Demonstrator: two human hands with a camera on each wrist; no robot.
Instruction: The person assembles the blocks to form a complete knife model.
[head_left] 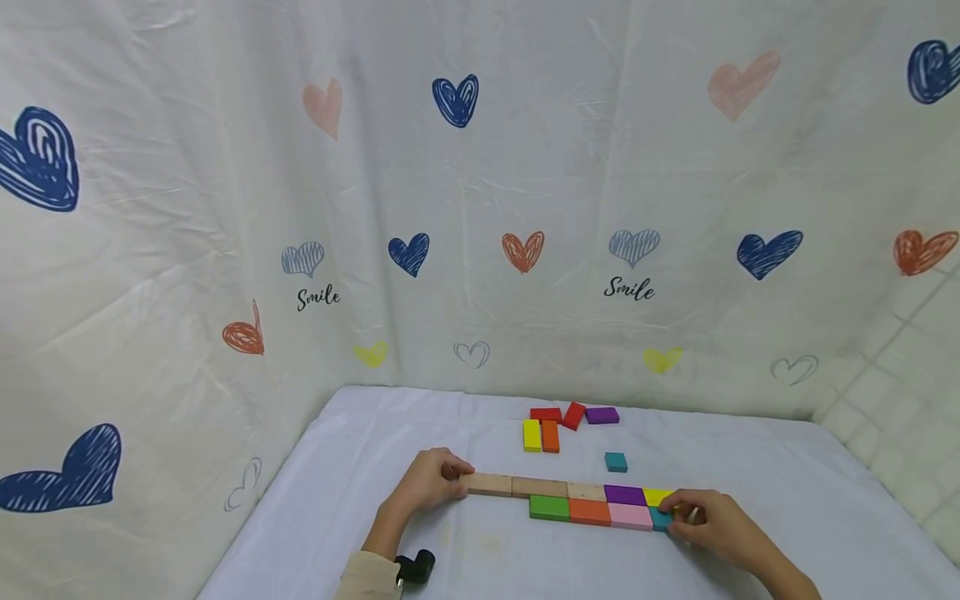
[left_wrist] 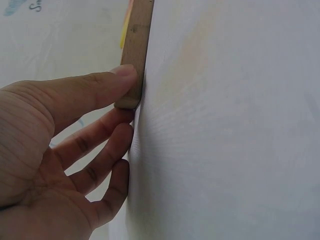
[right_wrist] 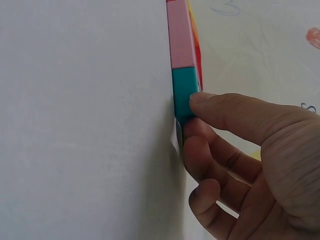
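Note:
Two rows of flat blocks lie end to end on the white cloth. The back row has three plain wooden blocks, then a purple block (head_left: 625, 495) and a yellow block (head_left: 656, 497). In front of it run a green block (head_left: 550, 508), an orange block (head_left: 589, 512), a pink block (head_left: 630, 517) and a teal block (head_left: 660, 520). My left hand (head_left: 429, 482) pinches the leftmost wooden block (left_wrist: 137, 40) at its outer end, thumb on its side. At the right end, my right hand (head_left: 716, 523) grips the teal block, its thumb on the near corner and other fingers curled behind.
Beyond the rows lie a loose teal block (head_left: 616, 462), a yellow block (head_left: 532, 436), an orange block (head_left: 551, 436), two red blocks (head_left: 545, 413) and a purple block (head_left: 602, 415). A heart-printed curtain (head_left: 480, 192) hangs behind the table. A black object (head_left: 417, 567) is by the left sleeve.

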